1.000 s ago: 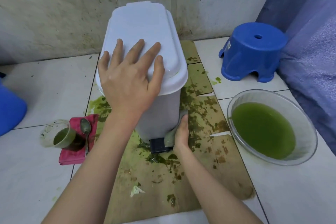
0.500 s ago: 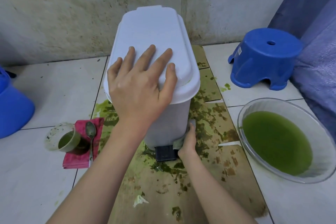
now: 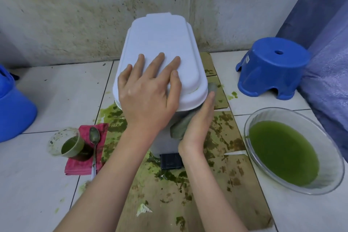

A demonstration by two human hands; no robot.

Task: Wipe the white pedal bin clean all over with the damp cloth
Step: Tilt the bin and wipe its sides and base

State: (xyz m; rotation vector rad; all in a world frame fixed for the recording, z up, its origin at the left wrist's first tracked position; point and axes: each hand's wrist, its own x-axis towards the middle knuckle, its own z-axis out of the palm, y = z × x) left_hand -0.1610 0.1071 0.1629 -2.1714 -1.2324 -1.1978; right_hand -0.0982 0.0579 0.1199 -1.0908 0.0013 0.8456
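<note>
The white pedal bin [image 3: 160, 66] stands on stained cardboard [image 3: 216, 184] (green-splattered). The left hand [image 3: 148, 92] lies flat on its lid, grip released; the right hand [image 3: 199, 124] presses the damp cloth [image 3: 178, 128] against its right side with straight fingers.

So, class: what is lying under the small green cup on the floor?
The green cup stands on a folded red cloth, with a spoon beside it on the same cloth. The cup hides the cloth directly beneath it.
</note>
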